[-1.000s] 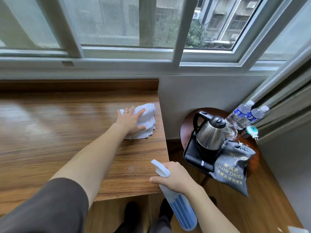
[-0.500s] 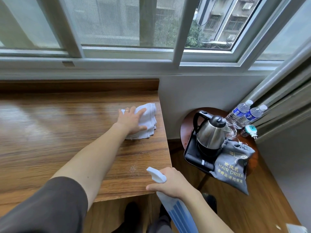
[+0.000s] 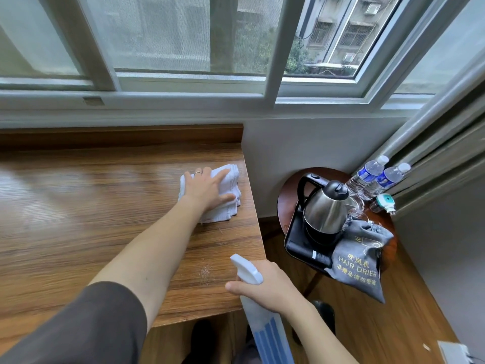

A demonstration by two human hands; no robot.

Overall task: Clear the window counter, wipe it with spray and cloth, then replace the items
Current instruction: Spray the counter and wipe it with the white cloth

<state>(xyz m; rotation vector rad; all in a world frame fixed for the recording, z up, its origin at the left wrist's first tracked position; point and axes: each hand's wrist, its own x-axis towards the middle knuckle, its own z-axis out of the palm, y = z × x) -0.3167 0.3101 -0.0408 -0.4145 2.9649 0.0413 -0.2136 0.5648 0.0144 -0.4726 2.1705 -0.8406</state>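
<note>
A wooden window counter runs under the window, bare except for a folded white cloth near its right end. My left hand lies flat on the cloth with fingers spread, pressing it onto the wood. My right hand grips a white and blue spray bottle by its neck, just off the counter's front right corner, nozzle pointing left. A small patch of spray droplets sits on the wood near the nozzle.
To the right, a low round wooden side table carries a black tray with a steel kettle, a grey hair drier bag, two water bottles and a small teal-capped item. A curtain hangs at far right.
My left hand and the cloth have barely shifted on the counter. My right hand with the spray bottle has moved slightly left and up along the counter's front corner.
</note>
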